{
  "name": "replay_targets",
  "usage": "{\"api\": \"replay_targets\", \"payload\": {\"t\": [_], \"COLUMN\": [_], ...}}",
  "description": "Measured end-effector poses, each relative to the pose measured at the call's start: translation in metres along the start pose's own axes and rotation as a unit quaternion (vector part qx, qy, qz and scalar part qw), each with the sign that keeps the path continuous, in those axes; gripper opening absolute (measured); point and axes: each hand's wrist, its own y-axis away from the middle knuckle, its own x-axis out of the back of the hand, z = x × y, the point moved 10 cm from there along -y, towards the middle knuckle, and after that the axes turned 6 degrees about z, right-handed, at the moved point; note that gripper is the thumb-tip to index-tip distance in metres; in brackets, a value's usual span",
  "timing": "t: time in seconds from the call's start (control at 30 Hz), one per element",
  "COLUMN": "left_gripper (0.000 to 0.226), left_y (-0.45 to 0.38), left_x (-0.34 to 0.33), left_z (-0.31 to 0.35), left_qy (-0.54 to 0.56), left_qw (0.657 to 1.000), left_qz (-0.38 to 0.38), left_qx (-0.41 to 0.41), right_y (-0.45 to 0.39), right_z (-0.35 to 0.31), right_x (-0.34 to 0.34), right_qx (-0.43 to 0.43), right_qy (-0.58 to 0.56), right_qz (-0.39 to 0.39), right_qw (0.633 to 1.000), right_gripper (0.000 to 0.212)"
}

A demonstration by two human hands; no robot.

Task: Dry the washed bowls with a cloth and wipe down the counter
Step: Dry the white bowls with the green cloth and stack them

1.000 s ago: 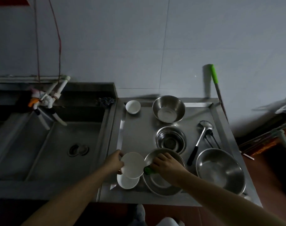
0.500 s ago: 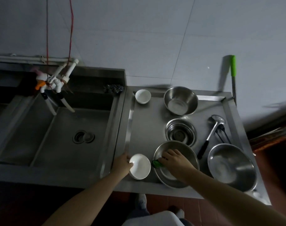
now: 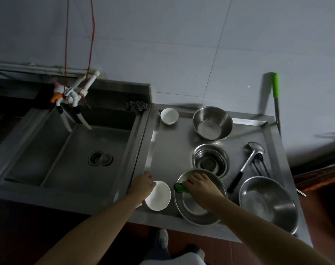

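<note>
A white bowl [image 3: 159,196] sits upright near the front left of the steel counter [image 3: 168,150]. My left hand [image 3: 142,185] holds its left rim. Just to its right lies a wide steel bowl [image 3: 197,209]. My right hand [image 3: 201,186] rests over that bowl's near-left rim and grips a green cloth [image 3: 179,188], which pokes out on the rim. Whether another bowl lies under the white one cannot be told.
A small white bowl [image 3: 169,116], a steel bowl [image 3: 212,123] and stacked steel bowls [image 3: 210,161] stand further back. A large steel bowl [image 3: 267,203] and a ladle [image 3: 246,165] lie right. The sink [image 3: 77,150] with its tap [image 3: 73,92] is left.
My left hand lowered the tilted white bowl onto the one beneath it on the counter. My right hand stayed at the steel bowl's rim with the cloth. The camera shifted.
</note>
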Motion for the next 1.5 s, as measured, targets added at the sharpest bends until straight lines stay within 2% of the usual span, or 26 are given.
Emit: {"api": "replay_targets", "payload": {"t": [0.1,0.27,0.4,0.5,0.67,0.77,0.87,1.0,1.17,1.33,1.5], "left_gripper": [0.019,0.013,0.014,0.004,0.007,0.025,0.018,0.046,0.047,0.041,0.035], "left_y": [-0.006,-0.036,-0.089,-0.136,-0.224,-0.274,-0.324,-0.388,-0.397,-0.373,-0.318], "left_x": [0.015,0.044,0.059,0.068,0.069,0.059,0.035,-0.022,-0.032,-0.029,-0.019], "left_z": [0.019,0.038,0.054,0.069,0.094,0.107,0.106,0.080,0.082,0.100,0.105], "left_qy": [-0.010,-0.012,-0.022,-0.031,-0.035,0.016,0.111,0.241,0.319,0.427,0.408], "left_qw": [0.999,0.998,0.998,0.998,0.999,1.000,0.992,0.958,0.923,0.871,0.890], "left_qz": [0.028,0.061,0.053,0.041,0.032,0.013,0.004,-0.010,0.036,0.012,0.000], "left_qx": [-0.010,0.001,-0.015,-0.019,-0.021,0.006,0.066,0.157,0.213,0.242,0.202], "right_y": [-0.009,-0.031,-0.058,-0.084,-0.123,-0.140,-0.153,-0.162,-0.160,-0.148,-0.129], "right_z": [0.011,0.031,0.053,0.069,0.098,0.113,0.124,0.135,0.146,0.157,0.172], "right_x": [0.005,0.009,-0.002,-0.009,-0.036,-0.052,-0.065,-0.073,-0.072,-0.073,-0.058], "right_qx": [0.002,-0.016,-0.047,-0.092,-0.149,-0.181,-0.194,-0.200,-0.217,-0.240,-0.281], "right_qy": [-0.021,-0.024,-0.024,-0.024,-0.039,-0.049,-0.058,-0.073,-0.102,-0.139,-0.169], "right_qz": [0.014,0.022,0.018,0.025,0.019,0.019,0.016,0.030,0.060,0.068,0.082], "right_qw": [1.000,0.999,0.998,0.995,0.988,0.982,0.979,0.977,0.969,0.958,0.941], "right_gripper": [0.043,0.038,0.042,0.038,0.047,0.045,0.048,0.052,0.047,0.049,0.044]}}
